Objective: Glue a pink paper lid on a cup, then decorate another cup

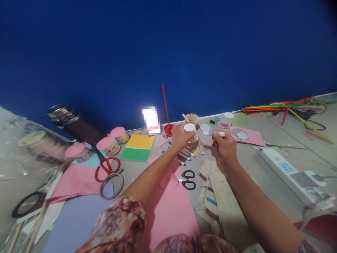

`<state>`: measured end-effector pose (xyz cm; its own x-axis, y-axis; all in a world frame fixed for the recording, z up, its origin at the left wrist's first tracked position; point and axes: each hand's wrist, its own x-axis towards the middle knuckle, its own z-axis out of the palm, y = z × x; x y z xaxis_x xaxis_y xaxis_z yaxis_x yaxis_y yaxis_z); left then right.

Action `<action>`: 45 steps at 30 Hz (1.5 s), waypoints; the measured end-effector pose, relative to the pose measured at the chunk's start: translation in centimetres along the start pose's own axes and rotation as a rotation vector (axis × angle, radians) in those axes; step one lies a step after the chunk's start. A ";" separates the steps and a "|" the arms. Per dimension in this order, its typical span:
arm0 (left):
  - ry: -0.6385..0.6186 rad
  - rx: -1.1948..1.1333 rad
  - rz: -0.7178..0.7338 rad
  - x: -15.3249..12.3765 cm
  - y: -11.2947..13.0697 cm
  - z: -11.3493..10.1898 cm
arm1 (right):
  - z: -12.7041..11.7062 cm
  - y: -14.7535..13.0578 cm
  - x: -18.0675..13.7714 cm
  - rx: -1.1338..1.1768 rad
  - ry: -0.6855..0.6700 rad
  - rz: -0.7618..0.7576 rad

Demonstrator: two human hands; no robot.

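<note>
Just past twelve o'clock across the worktop (pixel 246 158), the left hand (pixel 180 137) gripped a paper cup (pixel 190 128), likely light, crushable and best held near its rim, while the right hand (pixel 225 146) pinched a marker (pixel 209 133).

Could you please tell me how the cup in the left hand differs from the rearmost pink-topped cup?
Top: the held cup shows a plain white top, while the pink-topped cup carries a pink disc.
Support: the held cup is gripped by the left hand; the pink-topped cup stands untouched left of the yellow sheet.
Shared: both have pale sides with reddish print.
</note>
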<state>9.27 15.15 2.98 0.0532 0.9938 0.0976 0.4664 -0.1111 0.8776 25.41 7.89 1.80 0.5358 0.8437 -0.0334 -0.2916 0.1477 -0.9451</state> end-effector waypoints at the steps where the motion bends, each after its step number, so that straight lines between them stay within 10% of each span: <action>1: -0.019 -0.043 0.001 -0.3 0.3 -1.1 | 0.0 0.0 0.0 0.015 -0.007 0.015; 7: -0.155 -0.586 -0.048 -5.0 0.8 -6.9 | 1.0 0.9 -1.6 0.085 -0.110 0.170; 20: -0.053 -0.241 0.103 -7.4 0.2 -8.0 | 2.8 1.4 -5.1 0.263 -0.319 0.454; 24: 0.002 -0.634 -0.185 -9.1 -0.2 -8.1 | 2.7 1.3 -4.9 0.355 -0.320 0.499; 28: -0.204 -1.113 -0.600 -11.3 -0.8 -7.1 | 2.8 1.4 -5.6 0.398 -0.347 0.554; 33: -0.157 -1.397 -0.598 -12.5 -0.7 -5.5 | 3.1 2.2 -6.9 0.374 -0.386 0.595; 40: -0.019 -1.137 -0.372 -12.9 -1.3 -7.4 | 2.7 2.2 -5.7 0.246 -0.266 0.475; 45: 0.161 -0.741 -0.294 -13.3 -3.4 -9.2 | 2.2 0.0 -5.7 0.182 -0.176 0.093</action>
<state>-1.09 2.34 3.03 -0.1346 0.9765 -0.1683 -0.2668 0.1279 0.9552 20.63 4.22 2.67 0.3584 0.9325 -0.0447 -0.4791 0.1426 -0.8661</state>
